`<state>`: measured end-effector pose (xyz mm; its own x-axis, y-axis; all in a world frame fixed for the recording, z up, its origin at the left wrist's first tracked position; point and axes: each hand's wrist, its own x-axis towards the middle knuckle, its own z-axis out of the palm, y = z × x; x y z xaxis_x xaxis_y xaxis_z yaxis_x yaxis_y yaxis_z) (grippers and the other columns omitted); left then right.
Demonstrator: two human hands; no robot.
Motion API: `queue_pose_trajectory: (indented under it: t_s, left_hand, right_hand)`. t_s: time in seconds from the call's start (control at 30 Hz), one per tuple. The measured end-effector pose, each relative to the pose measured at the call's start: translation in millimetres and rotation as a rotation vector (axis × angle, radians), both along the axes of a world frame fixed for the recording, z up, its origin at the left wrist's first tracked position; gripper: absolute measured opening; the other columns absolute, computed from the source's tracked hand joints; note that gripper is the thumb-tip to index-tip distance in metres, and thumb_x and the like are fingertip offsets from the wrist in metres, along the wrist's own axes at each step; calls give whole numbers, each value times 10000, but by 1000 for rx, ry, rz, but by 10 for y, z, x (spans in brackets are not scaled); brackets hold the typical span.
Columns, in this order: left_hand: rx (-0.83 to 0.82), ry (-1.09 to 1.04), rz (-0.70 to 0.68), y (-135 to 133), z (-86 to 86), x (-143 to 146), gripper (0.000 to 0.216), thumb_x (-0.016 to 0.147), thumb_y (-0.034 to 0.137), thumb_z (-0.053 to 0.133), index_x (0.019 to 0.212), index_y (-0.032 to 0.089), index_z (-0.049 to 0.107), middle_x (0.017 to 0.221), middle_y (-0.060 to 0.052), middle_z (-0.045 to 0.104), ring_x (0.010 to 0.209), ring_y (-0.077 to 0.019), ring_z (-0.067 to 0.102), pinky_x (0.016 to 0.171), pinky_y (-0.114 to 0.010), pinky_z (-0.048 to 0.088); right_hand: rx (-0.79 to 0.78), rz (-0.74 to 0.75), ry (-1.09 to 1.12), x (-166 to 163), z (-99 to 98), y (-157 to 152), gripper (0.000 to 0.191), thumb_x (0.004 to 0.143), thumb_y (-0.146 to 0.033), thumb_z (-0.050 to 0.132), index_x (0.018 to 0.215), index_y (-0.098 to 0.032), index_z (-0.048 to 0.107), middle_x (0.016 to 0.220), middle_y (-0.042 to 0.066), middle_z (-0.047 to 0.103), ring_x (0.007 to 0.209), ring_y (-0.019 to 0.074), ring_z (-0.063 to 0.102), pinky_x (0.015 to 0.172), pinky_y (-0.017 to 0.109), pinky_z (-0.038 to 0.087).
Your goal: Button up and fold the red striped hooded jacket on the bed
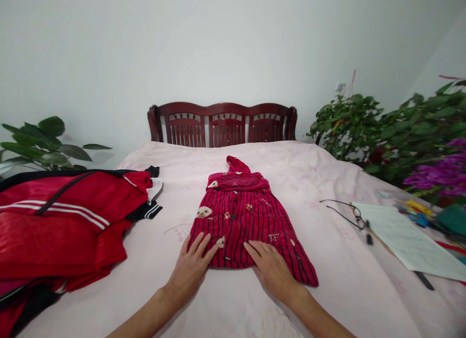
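A red garment [236,211] with dark stripes and pale animal-face prints lies on the bed in front of me. Its sides look folded in, and a narrow end, perhaps a sleeve or hood, sticks up past its far edge. My left hand [191,265] rests flat on its near left corner, fingers spread. On the near edge, right of the middle, my right hand [271,267] lies with its fingers stretched out. Both palms face down on the cloth, and neither hand grips it. Which kind of garment it is I cannot tell.
Red and black clothes with white stripes [73,216] are heaped at the left. To the right lie eyeglasses [358,216], a sheet of paper [407,236] and small colourful items [418,211]. A wooden headboard [225,122] stands behind; leafy plants [349,129] flank the bed.
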<state>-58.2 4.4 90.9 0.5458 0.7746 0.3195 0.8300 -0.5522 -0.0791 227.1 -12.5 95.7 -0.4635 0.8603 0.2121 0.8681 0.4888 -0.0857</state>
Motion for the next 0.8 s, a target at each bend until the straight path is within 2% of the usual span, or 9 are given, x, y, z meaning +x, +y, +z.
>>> queue_pose_trajectory:
  t_s: [0.07, 0.17, 0.3, 0.37, 0.4, 0.5, 0.6, 0.7, 0.8]
  left_hand:
    - [7, -35, 57, -8, 1, -175, 641, 815, 60, 534, 1396, 328, 494, 1499, -107, 444, 1362, -322, 421, 1087, -553, 344]
    - [-104, -140, 30, 59, 170, -381, 596, 776, -9, 462, 1283, 273, 601, 1364, -94, 579, 1179, -244, 588, 962, -394, 489]
    - [-219, -353, 0, 224, 647, -546, 591, 748, -10, 415, 1228, 268, 616, 1211, -22, 668, 1141, -178, 594, 989, -316, 466]
    - [-298, -300, -9, 261, 807, -559, 582, 746, -4, 420, 1211, 279, 627, 1197, -18, 673, 1135, -178, 596, 984, -314, 458]
    - [-342, -217, -10, 251, 828, -544, 563, 755, 2, 424, 1191, 284, 642, 1176, -26, 682, 1117, -189, 606, 980, -334, 457]
    - [-397, 69, 43, 107, 660, -427, 535, 777, 39, 465, 1222, 279, 638, 1192, -86, 673, 1131, -263, 602, 985, -449, 434]
    - [-344, 134, 32, -117, 359, -239, 709, 743, 100, 561, 1420, 284, 457, 1436, -124, 507, 1328, -321, 445, 1081, -539, 321]
    - [-290, 64, -67, -261, 194, -2, 818, 746, 169, 613, 1495, 308, 317, 1582, -88, 307, 1438, -323, 273, 1149, -568, 192]
    - [-310, -6, -152, -286, 178, 245, 700, 793, 259, 630, 1451, 301, 396, 1560, -80, 357, 1423, -325, 302, 1136, -555, 231]
  right_hand:
    - [4, 1, -56, 7, 18, 90, 544, 862, -60, 448, 1384, -199, 506, 1286, 115, 608, 1163, 262, 535, 974, 422, 423]
    - [-48, 16, -36, 37, 254, 282, 470, 823, -28, 435, 1202, -208, 645, 1067, 85, 685, 1011, 244, 591, 887, 368, 444]
    - [-145, 6, 184, 174, 760, 480, 508, 692, -11, 444, 1075, -226, 702, 1006, 34, 700, 984, 192, 611, 876, 281, 421]
    - [-208, 56, 181, 237, 892, 489, 538, 655, -28, 452, 1087, -220, 708, 1047, 38, 694, 1005, 198, 608, 875, 280, 417]
    - [-253, 98, 149, 257, 895, 467, 542, 659, -43, 467, 1111, -220, 706, 1064, 45, 689, 1012, 206, 605, 877, 287, 419]
    - [-396, 208, 84, 276, 703, 332, 461, 743, -155, 561, 1179, -224, 693, 1085, 68, 670, 1010, 221, 601, 872, 304, 439]
    - [-403, 193, 162, 279, 487, 219, 334, 863, -296, 563, 1159, -235, 704, 1067, 69, 662, 998, 211, 602, 872, 310, 456]
    - [-323, 119, 278, 248, 505, 213, 311, 959, -311, 451, 1108, -239, 715, 1037, 52, 687, 984, 196, 618, 897, 328, 458]
    - [-163, 44, 384, 109, 627, 212, 319, 986, -329, 424, 1129, -248, 697, 1068, 43, 695, 1023, 192, 606, 946, 348, 439]
